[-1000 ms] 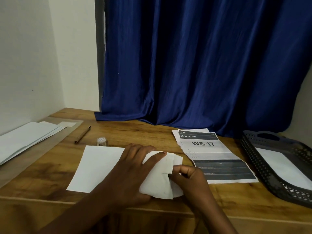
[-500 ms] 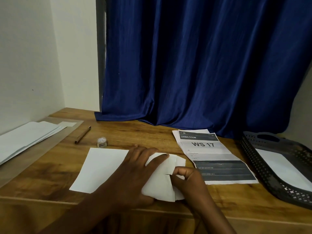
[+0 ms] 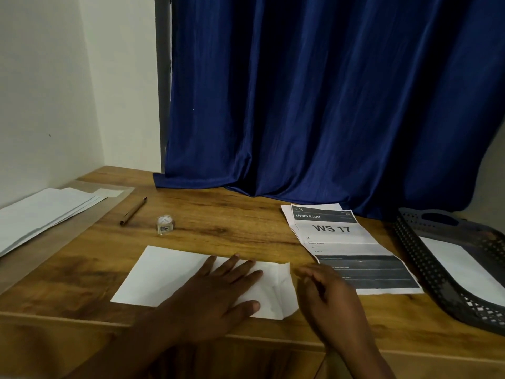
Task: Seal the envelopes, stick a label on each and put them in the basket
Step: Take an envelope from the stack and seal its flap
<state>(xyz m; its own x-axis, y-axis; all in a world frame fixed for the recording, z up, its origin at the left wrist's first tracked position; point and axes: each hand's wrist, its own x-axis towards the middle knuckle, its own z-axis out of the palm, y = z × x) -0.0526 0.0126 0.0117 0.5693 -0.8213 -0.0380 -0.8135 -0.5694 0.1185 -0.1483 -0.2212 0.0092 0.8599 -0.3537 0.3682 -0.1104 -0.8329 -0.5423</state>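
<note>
At about nine o'clock from where I sit, the stack of unsealed envelopes lies fanned along the left edge of the table, within reach of my left arm but clear of the working patch. Toward eleven o'clock the pen lies slanted, and just right of it stands the small roll of tape, both parked behind the envelope, near enough to pick up without getting under my wrists. Straight ahead at twelve, close to the table's front edge, the envelope I am working on lies flat with its flap end to the right. My left hand rests on it, fingers straight and spread, palm down; I judge this keeps the paper from sliding and presses the folded flap shut. My right hand hovers just beside the flap end at about one o'clock, fingers loosely curled and gripping nothing, blurred, so I cannot tell whether it touches the table. Behind it, at one to two o'clock, lies the printed sheet marked WS 17. At three o'clock the dark basket sits by the right edge, one white envelope already lying inside, set on the side my right hand can reach. This envelope has no label that I can see yet.
</note>
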